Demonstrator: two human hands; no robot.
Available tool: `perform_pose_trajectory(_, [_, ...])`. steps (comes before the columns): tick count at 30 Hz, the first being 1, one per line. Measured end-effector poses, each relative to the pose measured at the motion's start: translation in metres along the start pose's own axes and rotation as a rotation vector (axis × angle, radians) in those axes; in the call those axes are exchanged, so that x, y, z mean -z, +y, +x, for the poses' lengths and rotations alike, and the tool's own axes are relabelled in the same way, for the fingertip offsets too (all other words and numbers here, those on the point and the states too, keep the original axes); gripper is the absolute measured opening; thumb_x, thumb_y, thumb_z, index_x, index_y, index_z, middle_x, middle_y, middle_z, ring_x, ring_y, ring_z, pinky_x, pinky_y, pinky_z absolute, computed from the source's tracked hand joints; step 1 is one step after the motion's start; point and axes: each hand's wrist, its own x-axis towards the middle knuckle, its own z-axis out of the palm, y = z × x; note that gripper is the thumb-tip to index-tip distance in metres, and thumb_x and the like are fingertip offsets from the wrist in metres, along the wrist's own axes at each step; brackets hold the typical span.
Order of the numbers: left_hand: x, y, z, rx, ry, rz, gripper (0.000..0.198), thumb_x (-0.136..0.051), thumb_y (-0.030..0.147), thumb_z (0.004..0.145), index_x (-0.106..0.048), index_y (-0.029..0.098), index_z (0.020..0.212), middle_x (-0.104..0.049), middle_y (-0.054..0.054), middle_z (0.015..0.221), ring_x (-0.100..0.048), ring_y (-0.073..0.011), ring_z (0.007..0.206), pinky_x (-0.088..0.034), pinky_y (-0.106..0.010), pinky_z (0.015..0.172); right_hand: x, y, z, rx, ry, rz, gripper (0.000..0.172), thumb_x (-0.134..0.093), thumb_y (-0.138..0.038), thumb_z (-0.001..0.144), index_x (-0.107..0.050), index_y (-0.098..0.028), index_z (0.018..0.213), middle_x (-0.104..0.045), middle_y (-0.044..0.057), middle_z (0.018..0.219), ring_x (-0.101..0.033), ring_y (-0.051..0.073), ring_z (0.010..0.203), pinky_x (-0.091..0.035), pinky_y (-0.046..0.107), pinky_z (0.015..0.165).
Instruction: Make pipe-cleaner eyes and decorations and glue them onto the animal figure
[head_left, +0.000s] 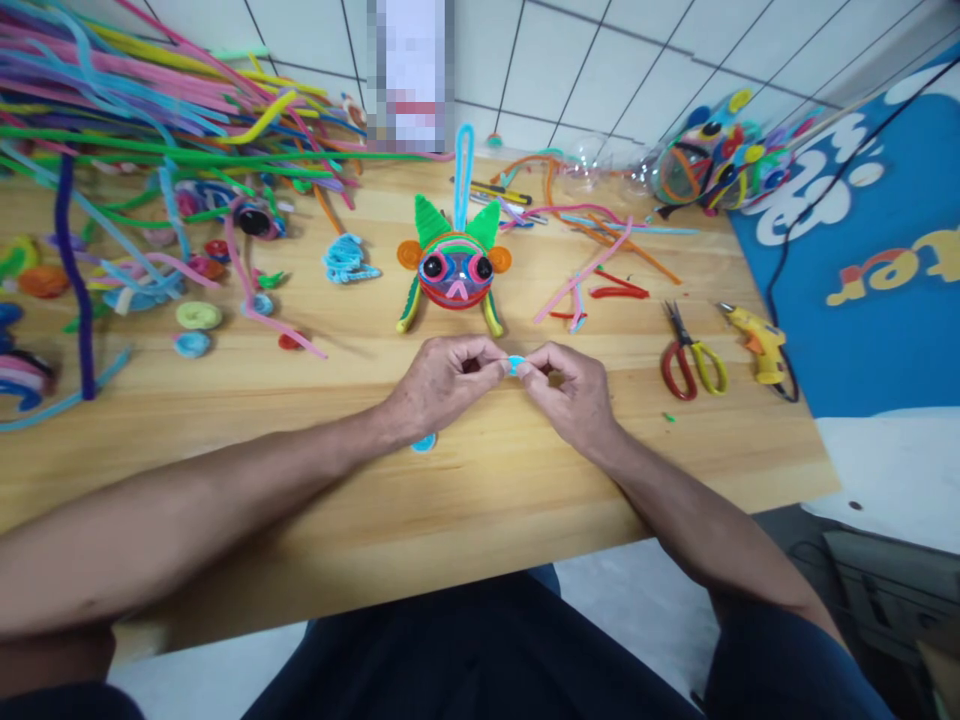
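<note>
Between the fingertips of my left hand [459, 385] and my right hand [566, 388] is a small light-blue pipe cleaner coil [516, 366]. Both hands pinch it from opposite sides, just above the table. Another light-blue coil [424, 442] lies under my left wrist, partly covered by it. Beyond my hands stands a pipe cleaner figure [456, 280] with green ears, orange side coils, big black eyes and a light-blue loop on top. The far side of the held coil is hidden by my fingers.
Scissors [690, 360] and a yellow glue gun [761, 345] lie at the right. Pipe cleaners [150, 80] are heaped at the back left, with several coils nearby. Loose pieces [585, 270] and a cutter knife [491, 190] lie behind. Decorated clear balls [697, 170] stand at the back right.
</note>
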Motion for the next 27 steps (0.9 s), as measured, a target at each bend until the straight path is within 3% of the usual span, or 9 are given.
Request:
perform_pose_trajectory(13, [-0.0017,-0.0012,-0.0021,-0.047,0.007,0.022,0.021,-0.065,0.030,0.092,-0.075,0.015,0.082,-0.063,0.002,0.064,-0.050,-0.0093,0.059,-0.041,-0.021,0.056,0.0016,0.0002,-0.0014,0.109,0.017,-0.013,0.017,-0.063,-0.019,0.091,-0.064,-0.021,0.074,-0.063,-0.003,0.066,-0.054,0.011,0.059,-0.042,0.025,0.059])
perform_pose_trajectory(27, [0.0068,0.0073,0.0060,0.113,-0.092,-0.040,0.021,-0.068,0.033,0.087,-0.071,0.017,0.074,-0.066,0.001,0.066,-0.051,-0.0098,0.059,-0.042,-0.022,0.055,0.0005,0.0026,-0.0013,-0.019,-0.015,0.037,0.017,-0.062,-0.023,0.089,-0.063,-0.022,0.072,-0.062,-0.003,0.064,-0.051,0.012,0.058,-0.041,0.026,0.058])
